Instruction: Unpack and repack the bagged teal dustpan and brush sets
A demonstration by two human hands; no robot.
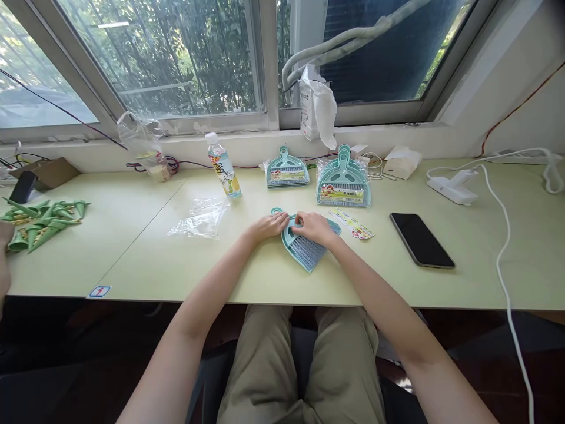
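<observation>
A teal dustpan with a grey-bristled brush [308, 252] lies on the pale table in front of me, bristles toward me. My left hand [272, 226] is at its handle end, fingers pressed together on the teal rim. Curled over the upper middle of the set is my right hand [312, 227], its fingers bent on the brush's teal part. A colourful paper label [352, 224] lies just right of the set. Behind stand two wrapped dustpan sets, a smaller one [286, 171] and a larger one [344, 179]. A clear plastic bag [200, 218] lies to the left.
A drink bottle [224, 168] stands at the back. On the right are a black phone [421, 240], a power strip [452, 187] and a white cable [503, 253]. Green cone-shaped items [46, 224] lie far left, beside another person's hand [4, 247].
</observation>
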